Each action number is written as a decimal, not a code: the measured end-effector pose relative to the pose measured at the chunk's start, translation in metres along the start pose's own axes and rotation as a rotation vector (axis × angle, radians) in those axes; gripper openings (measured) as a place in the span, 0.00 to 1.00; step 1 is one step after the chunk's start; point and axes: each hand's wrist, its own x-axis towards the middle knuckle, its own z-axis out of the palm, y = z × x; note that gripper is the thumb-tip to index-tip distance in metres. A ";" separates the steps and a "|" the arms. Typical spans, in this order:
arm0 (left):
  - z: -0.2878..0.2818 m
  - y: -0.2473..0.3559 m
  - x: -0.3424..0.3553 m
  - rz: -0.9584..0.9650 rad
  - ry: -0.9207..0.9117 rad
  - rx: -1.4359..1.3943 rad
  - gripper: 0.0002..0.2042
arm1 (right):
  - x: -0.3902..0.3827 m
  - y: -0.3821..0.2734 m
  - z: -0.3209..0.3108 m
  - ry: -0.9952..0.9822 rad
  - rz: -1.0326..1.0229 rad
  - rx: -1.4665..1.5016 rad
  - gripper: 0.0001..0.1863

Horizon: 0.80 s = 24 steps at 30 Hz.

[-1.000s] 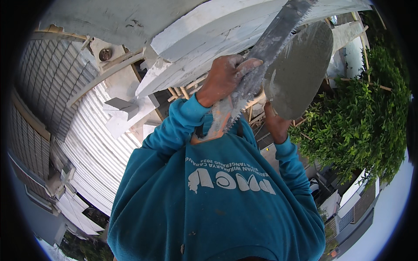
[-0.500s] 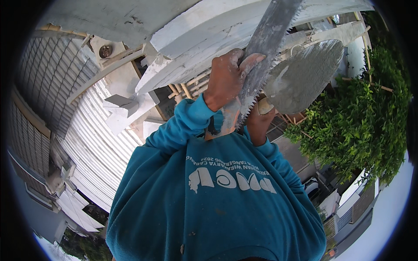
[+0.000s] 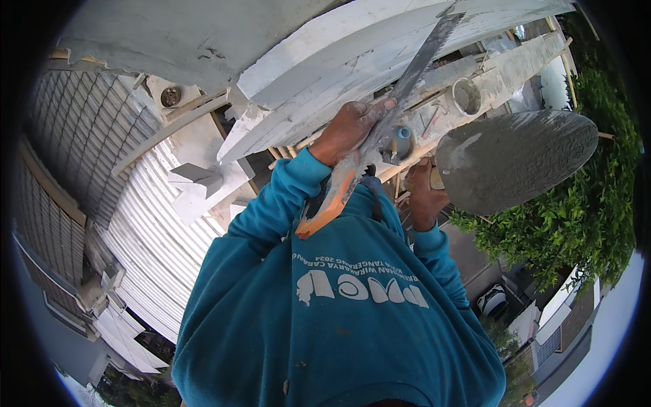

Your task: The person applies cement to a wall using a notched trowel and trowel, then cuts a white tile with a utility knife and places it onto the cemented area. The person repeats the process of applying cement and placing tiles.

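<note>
My left hand point(image 3: 349, 132) grips a long grey toothed saw point(image 3: 415, 68) caked with pale mortar, with an orange handle point(image 3: 332, 203) resting close against my chest and the blade reaching up to the right, near a white block wall point(image 3: 305, 74). Low at the right, my right hand point(image 3: 424, 190) is closed on the handle of a broad oval trowel point(image 3: 515, 159), whose blade is coated with wet grey mortar.
A plank scaffold point(image 3: 504, 72) beyond my hands holds a white bucket point(image 3: 466, 96) and a dark container point(image 3: 400, 146). Corrugated roofing point(image 3: 152, 244) and tiles point(image 3: 91, 129) lie below at left. Dense foliage point(image 3: 576, 237) fills the right side; a concrete slab point(image 3: 176, 30) spans the top.
The trowel has swung down and to the right, uncovering the bucket and scaffold. The saw has turned so its blade appears narrower, and its handle has moved down and left.
</note>
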 end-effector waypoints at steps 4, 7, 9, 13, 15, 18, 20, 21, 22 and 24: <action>0.005 -0.022 0.006 -0.094 -0.101 -0.231 0.28 | 0.024 -0.026 -0.013 -0.010 0.769 0.770 0.04; 0.007 -0.022 0.007 -0.166 -0.206 -0.385 0.26 | 0.027 -0.032 -0.005 0.081 0.823 0.905 0.05; 0.008 -0.021 0.007 -0.212 -0.235 -0.437 0.25 | 0.022 -0.034 -0.001 0.089 0.927 0.965 0.06; 0.009 -0.027 0.010 -0.242 -0.189 -0.407 0.29 | 0.012 -0.031 0.007 0.072 1.000 1.040 0.08; 0.008 -0.031 0.012 -0.228 -0.140 -0.308 0.31 | 0.011 -0.031 0.006 0.059 1.044 1.056 0.07; 0.004 -0.034 0.015 -0.201 -0.079 -0.136 0.34 | 0.009 -0.026 0.009 0.093 1.058 1.054 0.07; 0.002 -0.032 0.014 -0.181 -0.065 -0.075 0.35 | 0.009 -0.021 0.010 0.096 1.066 1.036 0.07; 0.004 -0.029 0.012 -0.167 -0.073 -0.169 0.29 | 0.010 -0.018 0.010 0.097 1.071 1.026 0.07; 0.004 -0.029 0.010 -0.144 -0.071 -0.158 0.29 | 0.011 -0.015 0.010 0.097 1.067 1.033 0.07; 0.000 -0.030 0.007 -0.099 -0.065 -0.137 0.30 | 0.014 -0.009 0.010 0.096 1.060 1.046 0.07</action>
